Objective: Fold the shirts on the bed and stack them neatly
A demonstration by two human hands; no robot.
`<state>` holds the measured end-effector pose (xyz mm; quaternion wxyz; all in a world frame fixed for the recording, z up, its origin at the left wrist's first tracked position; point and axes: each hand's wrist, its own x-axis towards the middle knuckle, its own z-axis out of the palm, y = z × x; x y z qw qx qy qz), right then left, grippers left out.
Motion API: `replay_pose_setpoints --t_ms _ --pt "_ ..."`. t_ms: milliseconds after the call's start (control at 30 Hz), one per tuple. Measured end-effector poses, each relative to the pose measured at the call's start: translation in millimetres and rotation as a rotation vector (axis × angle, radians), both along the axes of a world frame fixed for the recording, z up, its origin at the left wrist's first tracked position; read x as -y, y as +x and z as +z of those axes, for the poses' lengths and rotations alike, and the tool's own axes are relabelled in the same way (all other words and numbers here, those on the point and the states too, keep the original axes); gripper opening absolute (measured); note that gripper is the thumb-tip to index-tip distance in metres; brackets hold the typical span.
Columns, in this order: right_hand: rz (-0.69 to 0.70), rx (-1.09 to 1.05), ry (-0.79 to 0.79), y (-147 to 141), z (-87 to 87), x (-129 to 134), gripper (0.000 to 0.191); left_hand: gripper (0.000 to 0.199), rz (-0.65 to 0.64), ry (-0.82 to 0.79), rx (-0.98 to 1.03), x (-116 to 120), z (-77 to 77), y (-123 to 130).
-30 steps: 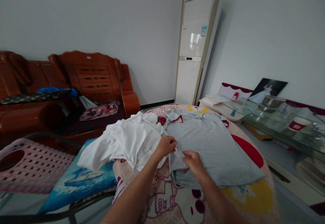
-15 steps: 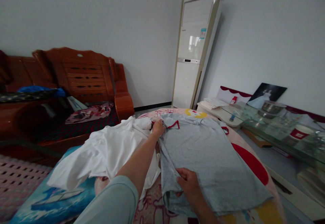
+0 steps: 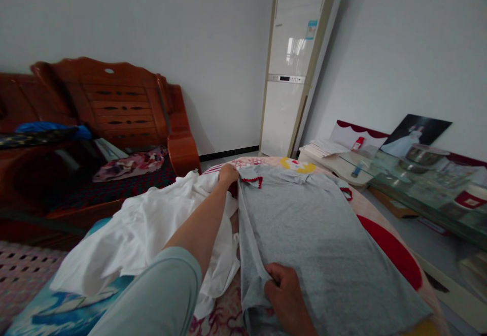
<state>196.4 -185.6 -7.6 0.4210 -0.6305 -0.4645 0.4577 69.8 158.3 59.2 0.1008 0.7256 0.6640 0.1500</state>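
Observation:
A grey short-sleeved shirt (image 3: 304, 224) with red trim on its sleeve edges lies spread over a patterned blanket (image 3: 384, 247). At the shirt's far left corner, my left hand (image 3: 228, 174) is closed on the cloth beside the red-trimmed sleeve. My right hand (image 3: 283, 290) pinches a fold of the shirt's near left side between thumb and fingers. A crumpled white garment (image 3: 152, 219) lies to the left, partly behind my left forearm. The tips of my left fingers are hard to make out.
A wooden armchair (image 3: 117, 107) with cloths on its seat stands at the left. A tall white air conditioner (image 3: 285, 112) fills the far corner. Along the right runs a glass-topped cabinet (image 3: 403, 183) bearing a photo (image 3: 414, 135), a metal bowl (image 3: 426, 154) and papers (image 3: 323, 148).
My left hand has shifted slightly left and away from me, drawing the sleeve corner flatter. My right hand keeps its pinch. The camera view has tilted down a little.

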Motion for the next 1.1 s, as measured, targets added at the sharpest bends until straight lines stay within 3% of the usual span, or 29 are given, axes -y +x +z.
replay_pose_setpoints --t_ms 167,367,433,533,633,800,933,1100 --pt "0.012 0.029 -0.016 0.6 -2.5 0.1 0.011 0.033 0.081 0.086 -0.072 4.2 -3.9 -5.5" --pt "0.005 0.020 -0.015 -0.1 -4.8 -0.3 0.012 0.034 0.017 0.093 -0.089 13.5 -16.0 -6.2" --pt "0.006 0.032 0.001 -0.3 -3.5 -0.3 0.012 0.042 -0.045 0.117 -0.087 15.6 -18.4 -4.8" --pt "0.006 0.026 0.010 -0.5 -0.9 0.2 0.013 0.053 -0.254 0.160 -0.104 19.3 -21.3 1.1" --pt "-0.004 0.021 0.004 -0.7 -0.3 1.0 0.013 0.047 -0.363 0.145 -0.115 24.4 -25.0 10.7" --pt "0.009 0.018 0.006 -0.1 -3.3 1.8 0.015 0.029 -0.154 0.129 -0.066 25.5 -26.7 18.4" --pt "0.063 0.042 0.023 -0.9 -0.9 2.4 0.022 0.032 0.059 0.118 0.002 13.5 -16.6 5.5" --pt "0.138 0.112 0.186 -2.6 -5.1 6.1 0.029 0.033 0.250 0.107 0.087 -1.4 -4.9 -11.5"
